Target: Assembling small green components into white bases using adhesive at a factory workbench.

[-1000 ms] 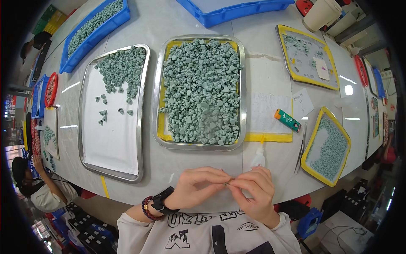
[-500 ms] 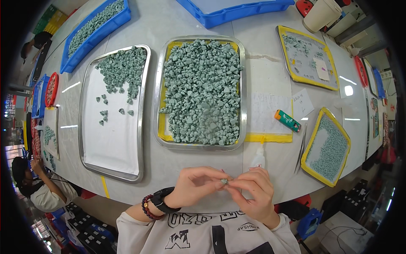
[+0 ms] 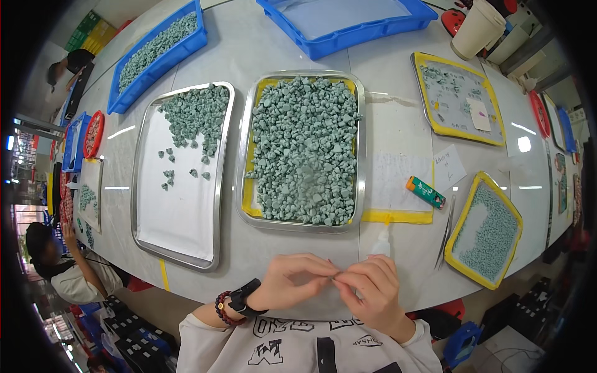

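My left hand (image 3: 291, 283) and my right hand (image 3: 372, 291) meet over the table's near edge, fingertips pinched together. Between them is a small grey-green piece (image 3: 333, 278), mostly hidden by the fingers. Just beyond my right hand lies a white squeeze bottle (image 3: 382, 241) with a yellow tip. In front of my hands, a metal tray (image 3: 298, 228) is heaped with similar grey-green pieces (image 3: 305, 149). To its left, another metal tray (image 3: 214, 248) lined with white has such pieces piled at its far end and a few loose ones.
Tweezers (image 3: 446, 233) and a green-orange lighter (image 3: 426, 192) lie at right, near yellow-edged trays (image 3: 474, 283) of small pieces. Blue bins (image 3: 158, 57) and a beige cup (image 3: 477, 30) stand farther back. At far left, another person (image 3: 81, 273) sits by the table.
The whole view has shifted, so the table things sit lower and further right. My fingers have closed in around the small piece, which now shows less.
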Demonstrator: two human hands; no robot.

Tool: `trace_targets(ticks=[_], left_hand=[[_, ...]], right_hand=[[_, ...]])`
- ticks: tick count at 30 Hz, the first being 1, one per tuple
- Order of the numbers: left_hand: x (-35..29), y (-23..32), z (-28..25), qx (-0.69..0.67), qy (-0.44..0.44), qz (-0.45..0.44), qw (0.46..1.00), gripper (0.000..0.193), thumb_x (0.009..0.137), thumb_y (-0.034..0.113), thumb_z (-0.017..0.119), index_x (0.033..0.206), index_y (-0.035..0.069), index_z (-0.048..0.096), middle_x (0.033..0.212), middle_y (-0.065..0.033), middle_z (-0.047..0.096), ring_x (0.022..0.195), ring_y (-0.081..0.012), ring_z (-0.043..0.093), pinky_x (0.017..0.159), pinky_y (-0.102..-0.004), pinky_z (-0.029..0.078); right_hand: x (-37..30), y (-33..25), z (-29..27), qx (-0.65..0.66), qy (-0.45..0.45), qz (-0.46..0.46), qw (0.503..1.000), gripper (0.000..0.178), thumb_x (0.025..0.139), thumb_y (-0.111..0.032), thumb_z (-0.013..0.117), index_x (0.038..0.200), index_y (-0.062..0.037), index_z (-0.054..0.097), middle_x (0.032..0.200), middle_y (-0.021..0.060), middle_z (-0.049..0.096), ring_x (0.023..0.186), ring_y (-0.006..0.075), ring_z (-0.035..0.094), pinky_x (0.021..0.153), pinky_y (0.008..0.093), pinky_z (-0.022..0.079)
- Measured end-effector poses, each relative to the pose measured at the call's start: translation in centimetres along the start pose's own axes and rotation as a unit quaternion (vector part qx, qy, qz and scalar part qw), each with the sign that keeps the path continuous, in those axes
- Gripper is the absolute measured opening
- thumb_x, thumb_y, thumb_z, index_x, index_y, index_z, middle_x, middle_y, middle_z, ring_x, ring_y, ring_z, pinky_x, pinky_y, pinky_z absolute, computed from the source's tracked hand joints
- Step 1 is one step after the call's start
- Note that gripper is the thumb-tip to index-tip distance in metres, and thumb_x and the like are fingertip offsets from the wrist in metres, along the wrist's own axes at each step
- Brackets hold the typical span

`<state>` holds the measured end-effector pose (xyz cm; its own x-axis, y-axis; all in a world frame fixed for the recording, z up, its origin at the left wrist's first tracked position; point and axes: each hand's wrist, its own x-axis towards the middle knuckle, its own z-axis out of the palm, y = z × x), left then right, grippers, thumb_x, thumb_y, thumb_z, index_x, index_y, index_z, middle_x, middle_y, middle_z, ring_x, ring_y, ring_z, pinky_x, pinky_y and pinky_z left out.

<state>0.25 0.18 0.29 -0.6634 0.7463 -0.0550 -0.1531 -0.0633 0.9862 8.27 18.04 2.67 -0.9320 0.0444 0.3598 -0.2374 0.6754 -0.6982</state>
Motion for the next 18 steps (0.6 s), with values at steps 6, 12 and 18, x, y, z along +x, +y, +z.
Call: trace_targets(ticks=[6, 12, 18], left_hand=[[0.7, 1.0, 0.2, 0.029, 0.005, -0.016, 0.999, 0.024, 0.08, -0.01, 0.06, 0.103, -0.003, 0.065, 0.103, -0.0161, 0.066, 0.091, -0.0207, 0.065, 0.079, -0.0301, 0.054], [1.3, 2.5, 2.0, -0.065, 0.173, -0.093, 0.978, 0.022, 0.085, -0.004, 0.058, 0.106, -0.004, 0.063, 0.102, -0.0116, 0.065, 0.084, -0.0154, 0.064, 0.072, -0.0262, 0.054], [1.6, 2.0, 5.1, -0.087, 0.257, -0.155, 0.95, 0.023, 0.087, -0.001, 0.059, 0.11, -0.002, 0.061, 0.101, -0.0084, 0.065, 0.083, -0.012, 0.063, 0.071, -0.0246, 0.053]], right_hand=[[-1.5, 2.9, -4.5, 0.045, -0.015, 0.01, 0.999, 0.038, 0.061, -0.007, 0.079, 0.096, -0.0056, 0.064, 0.079, 0.0056, 0.06, 0.073, 0.024, 0.056, 0.069, 0.037, 0.045], [-0.8, 4.5, -7.1, 0.012, -0.115, 0.164, 0.98, 0.065, 0.063, -0.022, 0.081, 0.121, -0.0062, 0.055, 0.088, 0.0065, 0.057, 0.075, 0.0239, 0.057, 0.068, 0.0352, 0.047], [1.0, 4.2, -6.4, -0.109, -0.276, 0.025, 0.955, 0.064, 0.065, -0.03, 0.079, 0.121, -0.011, 0.055, 0.088, 0.007, 0.051, 0.076, 0.0242, 0.056, 0.069, 0.0354, 0.047]])
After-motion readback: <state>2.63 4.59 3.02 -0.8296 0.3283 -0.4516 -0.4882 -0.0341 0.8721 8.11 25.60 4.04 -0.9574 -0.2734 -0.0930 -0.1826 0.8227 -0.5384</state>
